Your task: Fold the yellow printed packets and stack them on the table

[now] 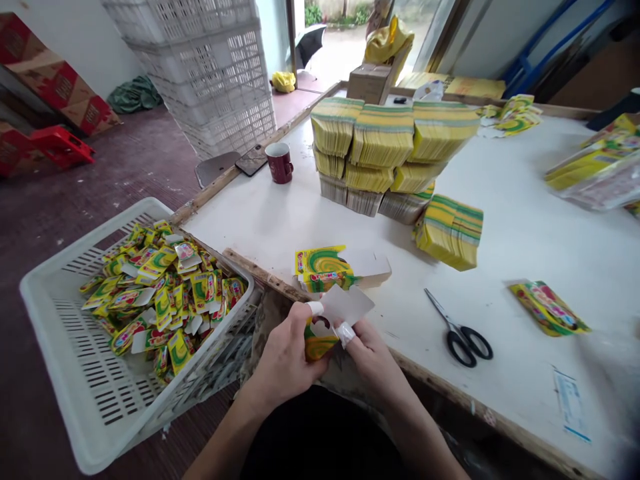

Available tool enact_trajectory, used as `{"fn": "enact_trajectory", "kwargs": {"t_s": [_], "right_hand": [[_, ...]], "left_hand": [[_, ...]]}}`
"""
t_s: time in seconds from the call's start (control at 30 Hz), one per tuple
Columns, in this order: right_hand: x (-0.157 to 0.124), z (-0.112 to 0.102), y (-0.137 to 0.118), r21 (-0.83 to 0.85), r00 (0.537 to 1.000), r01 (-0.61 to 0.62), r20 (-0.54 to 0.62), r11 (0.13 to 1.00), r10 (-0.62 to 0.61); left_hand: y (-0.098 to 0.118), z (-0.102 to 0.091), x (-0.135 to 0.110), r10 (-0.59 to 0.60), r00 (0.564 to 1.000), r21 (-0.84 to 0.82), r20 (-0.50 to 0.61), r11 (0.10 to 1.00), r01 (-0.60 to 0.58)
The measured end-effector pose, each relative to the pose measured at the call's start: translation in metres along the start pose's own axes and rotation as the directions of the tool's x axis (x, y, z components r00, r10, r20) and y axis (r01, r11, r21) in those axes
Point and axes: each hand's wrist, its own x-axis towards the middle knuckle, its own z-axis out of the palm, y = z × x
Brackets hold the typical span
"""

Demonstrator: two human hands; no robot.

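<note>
My left hand (285, 357) and my right hand (370, 353) are both closed on one small yellow-green printed carton (340, 313) at the table's near edge. Its white flap sticks up between my taped fingertips. Just beyond it a short pile of flat cartons (330, 267) of the same print lies on the white table (260, 213). Tall stacks of flat cartons (390, 153) stand farther back at the middle.
A white plastic crate (75, 373) with several folded cartons stands at my left. Black-handled scissors (460, 333) lie to the right, a filled packet (547, 308) beyond them. A dark red mug (280, 162) and a phone (251, 160) sit at the far left edge.
</note>
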Motion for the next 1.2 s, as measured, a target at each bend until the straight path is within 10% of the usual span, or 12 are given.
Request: {"fn": "enact_trajectory", "kwargs": {"t_s": [0.2,0.4,0.57,0.67,0.87,1.2], "right_hand": [[0.0,-0.006,-0.001,-0.137,0.995,0.043,0.099,0.99,-0.029],[-0.014,-0.001,0.013,-0.413,0.938,0.343,0.199,0.843,-0.284],[-0.009,-0.006,0.024,-0.439,0.901,0.355,-0.077,0.825,-0.428],[-0.006,-0.016,0.026,-0.525,0.844,0.35,-0.182,0.776,-0.504],[-0.006,-0.026,0.028,-0.624,0.831,0.454,0.04,0.636,-0.554],[-0.003,-0.029,0.026,-0.592,0.841,0.502,0.165,0.63,-0.516]], "left_hand": [[-0.003,0.002,0.004,-0.105,0.994,0.071,0.027,0.992,0.103],[0.002,0.007,0.01,-0.012,0.998,-0.028,0.067,1.0,0.014],[0.004,0.008,0.009,-0.278,0.937,-0.024,-0.214,0.96,0.279],[0.001,0.001,0.007,-0.45,0.884,-0.238,-0.126,0.879,0.413],[0.0,-0.01,0.006,-0.525,0.847,-0.688,-0.082,0.645,0.333],[0.007,-0.015,0.011,-0.525,0.851,-0.792,-0.014,0.525,0.311]]}}
